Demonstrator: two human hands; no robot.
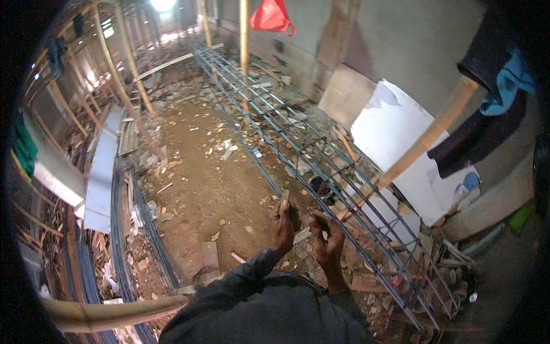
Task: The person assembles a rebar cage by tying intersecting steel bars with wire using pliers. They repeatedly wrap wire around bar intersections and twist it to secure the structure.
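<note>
In the lower middle, my left hand is closed, its fingertips pinched together. The near end of a narrow bundle of thin steel rods meets those fingertips in the picture; whether the hand grips it cannot be told. My right hand is curled a little to the right, with a small pale spot between thumb and fingers that I cannot make out. Close beside it runs a long reinforcement cage of steel bars tied with square stirrups, stretching from the far middle to the near right.
Bamboo poles stand around, one slanting at right with dark clothes over it. White boards lean by the wall. Bundled bars lie left, near a horizontal bamboo rail. A red bag hangs above. Rubble covers the soil.
</note>
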